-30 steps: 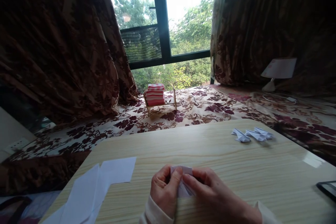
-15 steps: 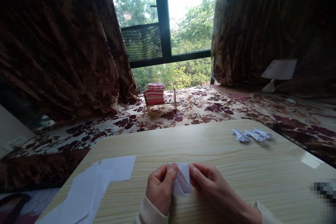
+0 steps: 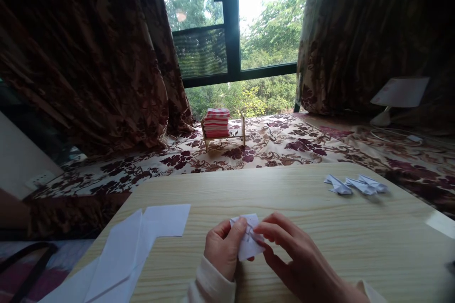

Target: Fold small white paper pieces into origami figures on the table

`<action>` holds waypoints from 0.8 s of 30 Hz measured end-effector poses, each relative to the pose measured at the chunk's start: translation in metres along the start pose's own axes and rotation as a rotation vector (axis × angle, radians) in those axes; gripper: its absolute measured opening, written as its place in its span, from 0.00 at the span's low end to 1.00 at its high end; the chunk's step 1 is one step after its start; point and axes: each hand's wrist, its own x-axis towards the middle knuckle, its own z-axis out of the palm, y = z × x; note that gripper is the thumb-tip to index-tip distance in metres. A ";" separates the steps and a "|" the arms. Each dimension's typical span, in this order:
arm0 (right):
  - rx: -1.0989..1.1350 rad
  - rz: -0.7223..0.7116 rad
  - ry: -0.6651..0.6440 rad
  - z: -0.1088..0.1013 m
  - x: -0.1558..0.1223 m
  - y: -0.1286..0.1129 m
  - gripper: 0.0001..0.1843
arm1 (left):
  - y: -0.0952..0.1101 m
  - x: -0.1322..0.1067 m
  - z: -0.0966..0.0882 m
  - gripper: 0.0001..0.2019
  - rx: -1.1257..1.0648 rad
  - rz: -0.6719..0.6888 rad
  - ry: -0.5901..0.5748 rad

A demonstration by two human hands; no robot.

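Note:
A small folded white paper [image 3: 250,246], with creases and flaps on its face, is held above the near middle of the table. My left hand [image 3: 224,246] is closed on its left side, thumb on top and the other fingers underneath. At its right edge is my right hand [image 3: 291,251], with the index fingertip on the flaps and the thumb at the lower edge. The other fingers of that hand are bent and partly hidden.
White paper sheets [image 3: 117,246] lie overlapped at the table's left. Several folded paper pieces [image 3: 366,184] sit at the far right of the wooden table [image 3: 213,184]. Beyond are a small rack [image 3: 243,130] with folded striped cloths [image 3: 216,123] and a lamp [image 3: 401,92].
The right fingers have shifted from the paper's upper right edge onto its face and spread a little. The paper is turned and lies flatter. The view has swung slightly left.

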 end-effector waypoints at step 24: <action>0.085 0.100 0.027 -0.004 0.003 -0.002 0.06 | -0.004 -0.002 -0.004 0.17 0.150 0.054 -0.089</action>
